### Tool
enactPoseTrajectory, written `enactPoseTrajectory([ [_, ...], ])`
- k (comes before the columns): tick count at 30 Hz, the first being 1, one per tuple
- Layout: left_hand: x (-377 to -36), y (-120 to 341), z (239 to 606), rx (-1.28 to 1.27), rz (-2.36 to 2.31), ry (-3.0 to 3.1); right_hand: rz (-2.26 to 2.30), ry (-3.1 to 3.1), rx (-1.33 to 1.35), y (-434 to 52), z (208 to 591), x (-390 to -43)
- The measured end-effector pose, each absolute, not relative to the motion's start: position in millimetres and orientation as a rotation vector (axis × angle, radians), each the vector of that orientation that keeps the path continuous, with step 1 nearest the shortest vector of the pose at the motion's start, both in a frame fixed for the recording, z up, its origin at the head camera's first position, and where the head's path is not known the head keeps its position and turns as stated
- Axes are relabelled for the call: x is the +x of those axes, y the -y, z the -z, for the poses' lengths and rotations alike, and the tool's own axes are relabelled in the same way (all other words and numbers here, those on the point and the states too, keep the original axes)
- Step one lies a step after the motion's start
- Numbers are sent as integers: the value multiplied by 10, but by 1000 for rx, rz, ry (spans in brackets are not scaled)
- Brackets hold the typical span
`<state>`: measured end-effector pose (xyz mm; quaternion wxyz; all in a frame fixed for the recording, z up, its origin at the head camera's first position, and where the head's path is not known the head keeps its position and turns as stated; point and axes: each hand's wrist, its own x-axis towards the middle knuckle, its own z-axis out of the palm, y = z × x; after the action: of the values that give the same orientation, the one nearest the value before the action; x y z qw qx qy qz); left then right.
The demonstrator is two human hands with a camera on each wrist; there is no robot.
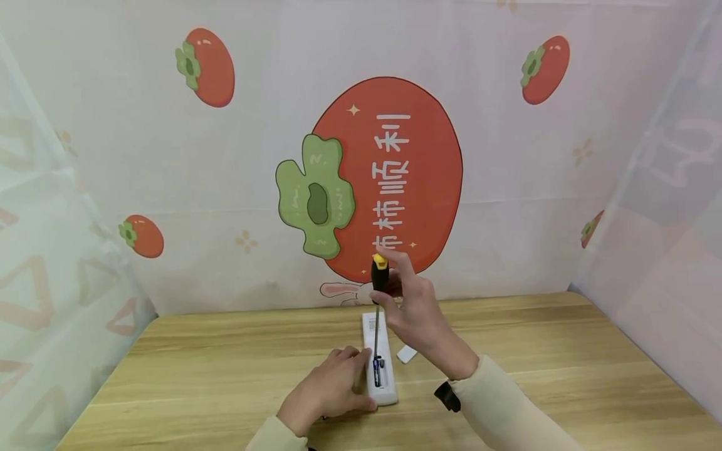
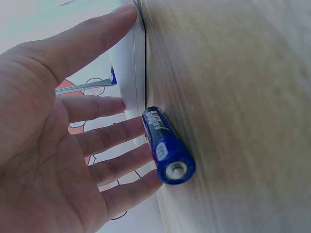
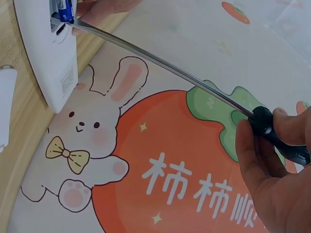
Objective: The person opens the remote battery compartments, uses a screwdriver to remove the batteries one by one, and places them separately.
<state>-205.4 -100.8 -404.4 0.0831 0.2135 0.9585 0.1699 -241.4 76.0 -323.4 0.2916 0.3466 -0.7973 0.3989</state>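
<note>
A white remote (image 1: 387,335) lies lengthwise on the wooden table (image 1: 225,363), its battery bay open with a blue battery (image 1: 379,371) inside. My right hand (image 1: 402,294) grips the black and yellow handle of a screwdriver (image 1: 380,275) held upright; its tip sits in the bay beside the battery (image 3: 64,9). My left hand (image 1: 346,376) rests flat against the remote's left side, fingers straight (image 2: 104,104). A second blue battery (image 2: 167,148) lies loose on the table by those fingers. In the right wrist view the shaft (image 3: 160,65) runs from my hand (image 3: 269,174) to the remote (image 3: 46,53).
A small white battery cover (image 1: 407,354) lies on the table just right of the remote, also seen as a white piece (image 3: 6,107) in the right wrist view. Printed fabric with a big red fruit (image 1: 389,175) walls in the back and both sides.
</note>
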Motion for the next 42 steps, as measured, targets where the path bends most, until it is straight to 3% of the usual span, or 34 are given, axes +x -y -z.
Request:
enactPoseTrajectory([
  [42, -2062, 1006, 4064, 635, -514, -2868, -1134, 2109, 968, -854, 3215, -2261],
])
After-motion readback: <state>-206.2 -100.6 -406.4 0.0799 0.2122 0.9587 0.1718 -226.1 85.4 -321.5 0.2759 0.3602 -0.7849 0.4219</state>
